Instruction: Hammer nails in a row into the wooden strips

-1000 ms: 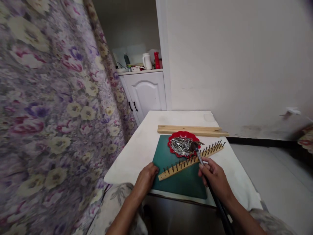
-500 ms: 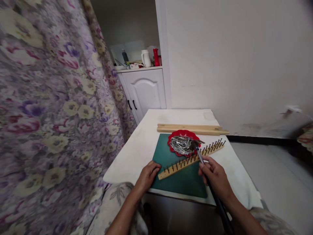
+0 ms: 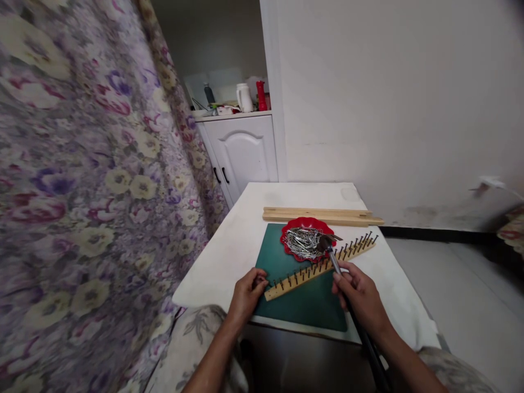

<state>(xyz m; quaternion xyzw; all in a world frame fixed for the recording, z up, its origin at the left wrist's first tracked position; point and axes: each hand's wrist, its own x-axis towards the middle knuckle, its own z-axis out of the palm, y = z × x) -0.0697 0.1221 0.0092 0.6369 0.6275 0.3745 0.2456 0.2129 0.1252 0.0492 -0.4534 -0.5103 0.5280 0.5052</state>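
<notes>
My right hand grips a hammer by its black handle, close below the metal neck. Its head lies over the right edge of a red scalloped bowl full of loose silver nails. A narrow wooden strip slants across the green mat, with two rows of nails standing up in it. At the strip's left end, my left hand has its fingers curled and pinched together. What they hold is too small to make out.
Two wooden strips lie behind the bowl on the white table. A floral curtain hangs at the left. Beyond the table stands a white cabinet with a white jug and a red bottle on top.
My left hand has lifted slightly, and its fingers have drawn in from lying on the mat to a pinch. The right hand and hammer have hardly moved.
</notes>
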